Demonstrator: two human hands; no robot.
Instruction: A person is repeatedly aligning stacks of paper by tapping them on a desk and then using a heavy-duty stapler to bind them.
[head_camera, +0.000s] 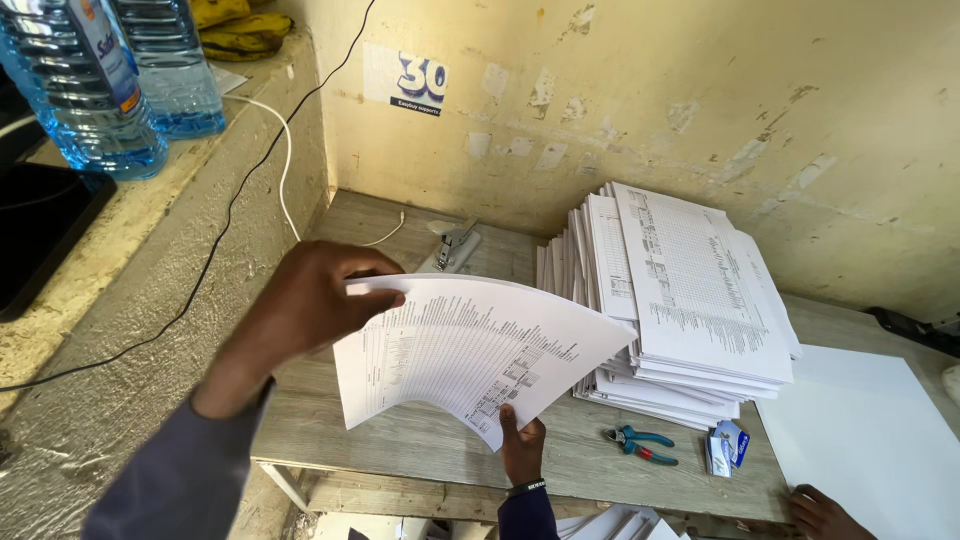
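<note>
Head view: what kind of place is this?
Probably a small print or copy workroom: a tall stack of printed sheets on a worn wooden table, a stapler by the peeling wall, and both hands holding more printed sheets.

A stapler sits near the table's back edge. Teal-handled pliers and a small box lie near its front edge. 2 water bottles stand on the ledge.
</note>
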